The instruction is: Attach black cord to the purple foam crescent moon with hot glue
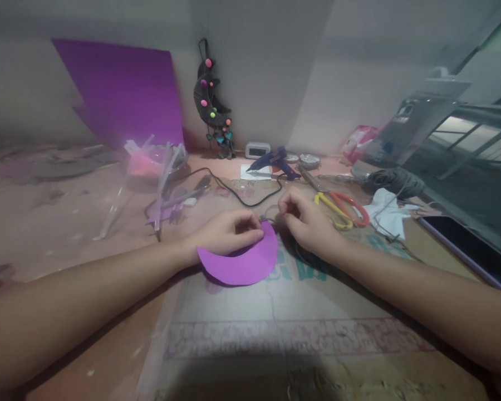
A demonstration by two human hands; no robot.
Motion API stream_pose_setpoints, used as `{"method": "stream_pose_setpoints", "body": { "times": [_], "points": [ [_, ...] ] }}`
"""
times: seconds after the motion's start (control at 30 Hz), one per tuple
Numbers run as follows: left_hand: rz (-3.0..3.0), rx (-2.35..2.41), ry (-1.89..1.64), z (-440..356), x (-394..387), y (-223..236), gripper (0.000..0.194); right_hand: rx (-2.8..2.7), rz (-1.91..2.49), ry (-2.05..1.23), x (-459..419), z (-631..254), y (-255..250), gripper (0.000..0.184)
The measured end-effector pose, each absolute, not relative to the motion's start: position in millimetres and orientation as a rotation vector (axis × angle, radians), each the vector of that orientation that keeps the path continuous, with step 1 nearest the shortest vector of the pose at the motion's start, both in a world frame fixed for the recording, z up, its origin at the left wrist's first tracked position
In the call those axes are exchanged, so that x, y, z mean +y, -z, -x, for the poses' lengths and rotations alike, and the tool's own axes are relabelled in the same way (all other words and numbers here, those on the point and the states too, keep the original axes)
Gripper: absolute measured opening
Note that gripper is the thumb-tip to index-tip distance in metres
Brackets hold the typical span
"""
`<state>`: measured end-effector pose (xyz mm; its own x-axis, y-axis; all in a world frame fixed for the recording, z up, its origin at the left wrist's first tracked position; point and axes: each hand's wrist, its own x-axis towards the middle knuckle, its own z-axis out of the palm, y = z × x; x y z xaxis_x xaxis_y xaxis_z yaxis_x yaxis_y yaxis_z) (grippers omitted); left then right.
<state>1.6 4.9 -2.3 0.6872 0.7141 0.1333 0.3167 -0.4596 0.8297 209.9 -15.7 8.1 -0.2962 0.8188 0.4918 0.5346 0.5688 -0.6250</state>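
Observation:
A purple paper crescent [244,270] lies low over the work surface, its curved side toward me. My left hand [237,229] pinches it near its right tip, between thumb and fingers. A bit of grey yarn [264,218] sits around that tip. Just to the right, my right hand [303,218] is closed in a pinch, and a thin grey strand runs between it and the tip. The strand's end within the fingers is hidden. Scissors [342,210] with yellow and orange handles lie beside my right hand.
Behind stand a blue glue gun [275,160], a small white clock [258,150] and a dark decorated moon hanging [209,106]. Purple sheets [129,94] lean on the wall at left. Glue sticks [162,186], grey yarn ball [394,184], white cloth [388,214] and phone [476,248] lie around.

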Motion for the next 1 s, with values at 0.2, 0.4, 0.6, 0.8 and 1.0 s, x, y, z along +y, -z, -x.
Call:
{"method": "stream_pose_setpoints", "body": {
  "times": [0.2, 0.4, 0.6, 0.8, 1.0],
  "points": [
    [-2.051, 0.790, -0.596, -2.1, 4.6, 2.1, 0.016, -1.921, 1.091, -0.534, -15.0, -210.7, -5.7, 0.026],
    [-2.042, 0.788, -0.599, -1.8, 4.7, 2.3, 0.016, -1.877, 1.138, -0.585, -13.4, -209.7, -6.8, 0.020],
    [-2.054, 0.789, -0.594, -1.7, 5.0, 2.7, 0.017, -1.831, 1.130, -0.662, -12.6, -207.2, -5.1, 0.012],
    [-2.061, 0.791, -0.598, -1.4, 4.9, 3.2, 0.017, -1.793, 1.133, -0.634, -14.6, -205.8, -8.2, 0.010],
    [-2.052, 0.797, -0.598, -2.2, 4.7, 2.2, 0.017, -1.881, 1.217, -0.493, -14.0, -208.6, -11.4, 0.017]
  ]
}}
